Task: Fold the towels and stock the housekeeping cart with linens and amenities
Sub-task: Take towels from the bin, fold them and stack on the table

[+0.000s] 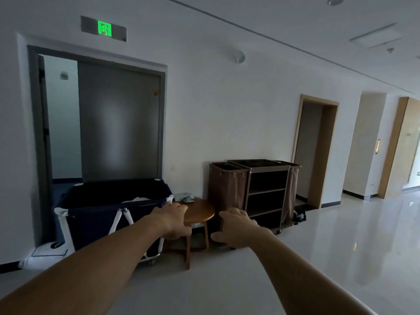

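Note:
A dark housekeeping cart (266, 189) with bare shelves and brown side bags stands against the far wall. Left of it is a dark blue laundry bin (113, 201) with white linen (136, 199) showing inside. Between them stands a round wooden stool (200, 212) with small amenity packets (185, 197) at its back edge. Both arms stretch forward. My left hand (173, 220) hangs in the air in front of the bin's right corner, fingers relaxed, holding nothing. My right hand (234, 228) hovers in front of the cart's left bag, fingers spread and empty.
A white bundle (43, 254) lies on the floor by the bin's left wheel. Behind the bin is a grey doorway (100, 123) under a green exit sign. A dark bag (299, 216) sits right of the cart. Glossy corridor floor (341, 246) stretches right.

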